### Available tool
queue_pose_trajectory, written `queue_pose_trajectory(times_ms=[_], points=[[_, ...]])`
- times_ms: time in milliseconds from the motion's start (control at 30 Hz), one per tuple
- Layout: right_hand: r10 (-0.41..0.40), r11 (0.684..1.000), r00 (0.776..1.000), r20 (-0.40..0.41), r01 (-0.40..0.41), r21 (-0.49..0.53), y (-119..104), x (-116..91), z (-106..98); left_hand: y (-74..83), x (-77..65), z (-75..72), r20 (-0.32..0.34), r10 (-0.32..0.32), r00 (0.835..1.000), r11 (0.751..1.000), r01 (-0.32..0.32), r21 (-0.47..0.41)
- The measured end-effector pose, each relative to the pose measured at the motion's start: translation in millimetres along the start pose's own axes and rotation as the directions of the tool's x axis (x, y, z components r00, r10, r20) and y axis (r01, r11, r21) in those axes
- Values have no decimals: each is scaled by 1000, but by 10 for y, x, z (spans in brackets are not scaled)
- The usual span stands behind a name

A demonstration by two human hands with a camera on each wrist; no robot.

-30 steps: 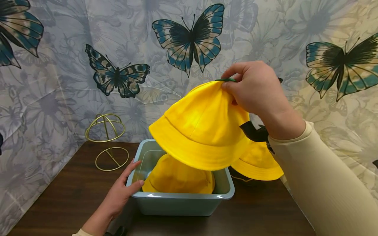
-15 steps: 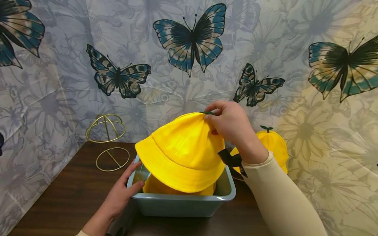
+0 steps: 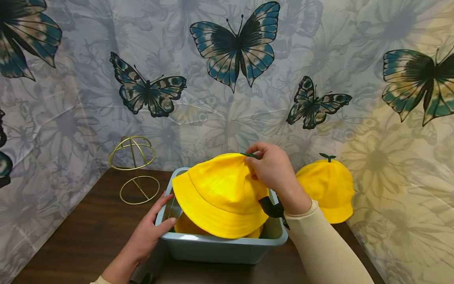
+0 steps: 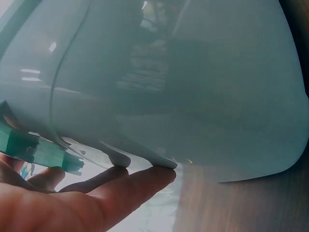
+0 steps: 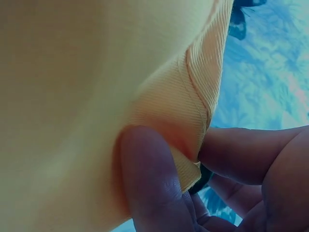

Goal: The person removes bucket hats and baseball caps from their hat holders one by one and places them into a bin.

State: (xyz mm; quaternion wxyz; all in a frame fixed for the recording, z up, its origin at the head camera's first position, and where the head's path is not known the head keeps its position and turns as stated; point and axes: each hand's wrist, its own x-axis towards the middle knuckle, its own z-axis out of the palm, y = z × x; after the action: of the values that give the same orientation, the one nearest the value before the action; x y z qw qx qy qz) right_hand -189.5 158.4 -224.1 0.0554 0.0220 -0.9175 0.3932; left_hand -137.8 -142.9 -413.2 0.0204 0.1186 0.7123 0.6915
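Observation:
In the head view my right hand (image 3: 276, 169) pinches a yellow bucket hat (image 3: 223, 189) at its crown, beside the green sprout on top. The hat hangs tilted over a pale blue-green plastic bin (image 3: 216, 249), its brim dipping just inside the front rim. Beneath it, another yellow hat (image 3: 186, 225) lies in the bin, mostly covered. My left hand (image 3: 145, 232) holds the bin's front left corner, thumb over the rim. The left wrist view shows fingers (image 4: 130, 188) against the bin. Up close in the right wrist view, the thumb (image 5: 152, 179) presses into folded yellow cloth (image 5: 72, 96).
A gold wire hat stand (image 3: 133, 169) is at the back left of the dark wooden table (image 3: 85, 221). Another yellow hat (image 3: 330, 191) with a green sprout sits at the back right. A butterfly-patterned cloth (image 3: 230, 122) hangs behind.
My right hand has lowered the hat and brought it left, from above the bin down into its opening. The hat at the back right has come into fuller view. My left hand stays on the bin.

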Motion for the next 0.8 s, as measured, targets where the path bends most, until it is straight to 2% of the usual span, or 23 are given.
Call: queue_pose_trajectory(times_ms=[267,600,800], points=[[-57,994,998,-3,57,-89,-46,61,21,-15,8,3,0,-12,1000,1000,12,0],[-71,980,996,57,81,-182,34,55,162,-7,5,-2,-7,-35,999,999,35,0],[-84,969,996,43,92,-230,64,60,209,2,17,-9,-11,-40,999,999,41,4]])
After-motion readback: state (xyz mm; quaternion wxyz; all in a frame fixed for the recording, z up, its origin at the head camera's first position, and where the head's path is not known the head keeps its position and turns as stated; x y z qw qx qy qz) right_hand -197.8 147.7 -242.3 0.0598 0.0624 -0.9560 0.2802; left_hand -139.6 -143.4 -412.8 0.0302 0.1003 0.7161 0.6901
